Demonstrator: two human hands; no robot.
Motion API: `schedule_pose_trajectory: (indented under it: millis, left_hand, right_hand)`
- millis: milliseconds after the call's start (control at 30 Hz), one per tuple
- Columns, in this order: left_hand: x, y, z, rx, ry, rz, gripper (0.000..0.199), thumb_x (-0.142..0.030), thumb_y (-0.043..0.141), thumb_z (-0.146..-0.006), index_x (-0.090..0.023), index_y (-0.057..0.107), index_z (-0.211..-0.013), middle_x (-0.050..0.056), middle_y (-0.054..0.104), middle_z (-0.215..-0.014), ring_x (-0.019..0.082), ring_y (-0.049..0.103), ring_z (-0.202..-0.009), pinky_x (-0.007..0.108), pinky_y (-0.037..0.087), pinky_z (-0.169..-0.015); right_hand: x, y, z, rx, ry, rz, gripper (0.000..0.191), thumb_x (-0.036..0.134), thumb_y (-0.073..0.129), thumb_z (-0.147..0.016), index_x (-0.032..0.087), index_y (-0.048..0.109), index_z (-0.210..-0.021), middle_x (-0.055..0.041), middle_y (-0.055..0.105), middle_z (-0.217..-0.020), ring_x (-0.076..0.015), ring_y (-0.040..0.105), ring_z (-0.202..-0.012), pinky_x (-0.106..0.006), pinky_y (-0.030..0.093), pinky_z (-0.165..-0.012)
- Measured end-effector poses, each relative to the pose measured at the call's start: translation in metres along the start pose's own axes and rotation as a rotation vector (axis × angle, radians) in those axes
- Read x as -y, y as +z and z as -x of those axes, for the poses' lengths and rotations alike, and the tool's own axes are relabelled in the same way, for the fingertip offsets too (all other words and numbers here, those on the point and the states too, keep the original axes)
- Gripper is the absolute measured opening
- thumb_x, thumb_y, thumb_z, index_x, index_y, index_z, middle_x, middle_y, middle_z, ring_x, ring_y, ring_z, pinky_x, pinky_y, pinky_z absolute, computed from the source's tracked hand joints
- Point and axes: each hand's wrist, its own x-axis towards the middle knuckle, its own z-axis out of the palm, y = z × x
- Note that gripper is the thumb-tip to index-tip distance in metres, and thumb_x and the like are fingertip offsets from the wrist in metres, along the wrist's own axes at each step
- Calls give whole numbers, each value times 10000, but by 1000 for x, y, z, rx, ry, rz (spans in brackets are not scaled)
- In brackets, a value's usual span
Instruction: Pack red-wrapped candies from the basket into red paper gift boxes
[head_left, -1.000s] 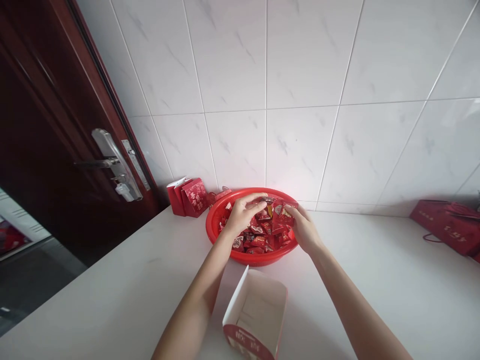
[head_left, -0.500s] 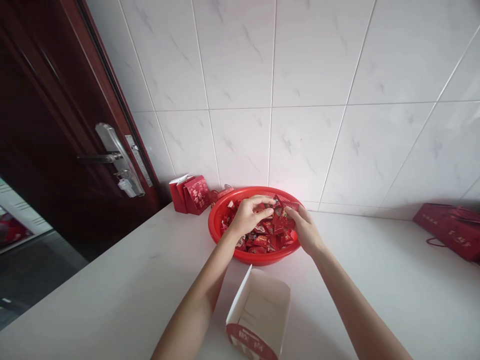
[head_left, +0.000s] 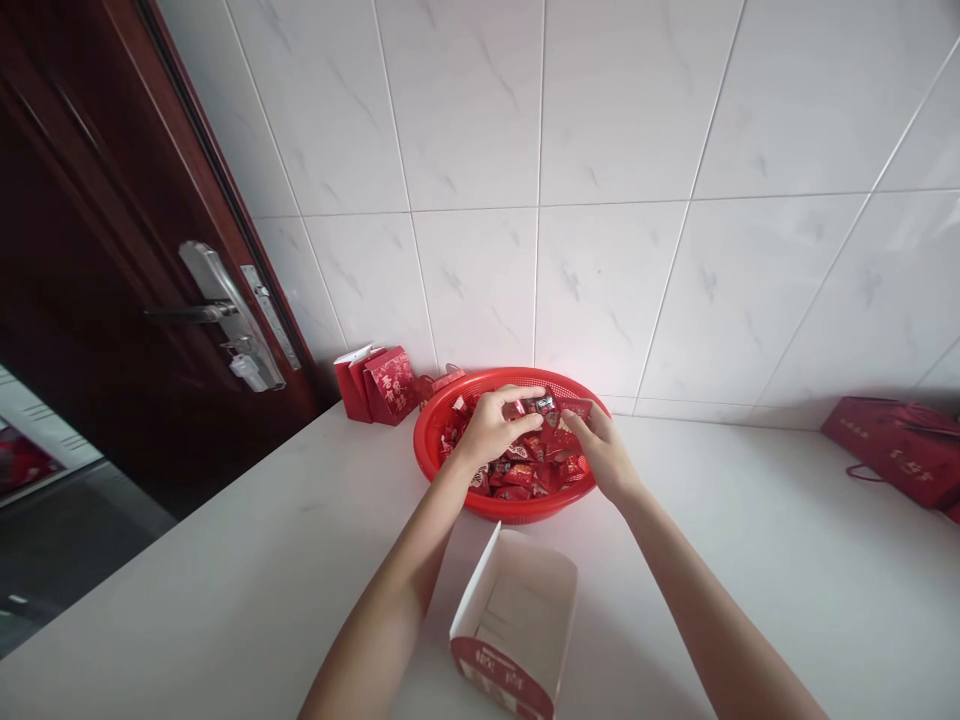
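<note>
A red plastic basket (head_left: pixel 431 465) full of wrapped candies (head_left: pixel 517 475) stands against the wall. Inside its left half is my left hand (head_left: pixel 495 425), thumb and forefinger curved around a small dark-and-silver wrapped candy (head_left: pixel 544 405). At the right rim, my right hand (head_left: pixel 609 455) pinches a flat red packet (head_left: pixel 566 420) between thumb and fingers; part of it is hidden. In front of the basket, between my forearms, lies an open-topped paper box (head_left: pixel 525 600), white inside, with a red printed front. No contents show in it.
Several small red gift boxes (head_left: pixel 390 385) stand left of the basket by the wall. A dark red gift bag (head_left: pixel 892 450) lies at the far right. The white counter (head_left: pixel 247 570) ends at a diagonal left edge, beside a dark wooden door (head_left: pixel 90 180) with a metal handle (head_left: pixel 225 310).
A dark-and-silver candy now shows between the left thumb and forefinger. My right hand has shifted slightly left with the red packet. The whole view has moved a little.
</note>
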Motion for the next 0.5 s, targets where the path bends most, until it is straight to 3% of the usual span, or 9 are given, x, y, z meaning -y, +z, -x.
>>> schedule_pose_trajectory:
  millis: [267, 500]
  left_hand:
    - [-1, 1, 1, 37, -30, -18, 356, -198, 738, -741, -198, 769, -1095, 89, 727, -1211, 272, 634, -1194, 429, 453, -1084]
    - [-1, -1, 1, 146, -22, 19, 377, -236, 747, -759, -202, 759, -1134, 85, 716, -1250, 284, 620, -1225, 440, 457, -1086]
  right_hand:
    - [6, -1, 3, 95, 21, -60, 306, 429, 815, -723, 217, 706, -915, -7, 694, -816, -212, 668, -798, -360, 646, -634]
    - [4, -1, 2, 5, 29, -74, 308, 440, 810, -724, 221, 704, -913, 5, 673, -726, -201, 661, -633, -328, 595, -482]
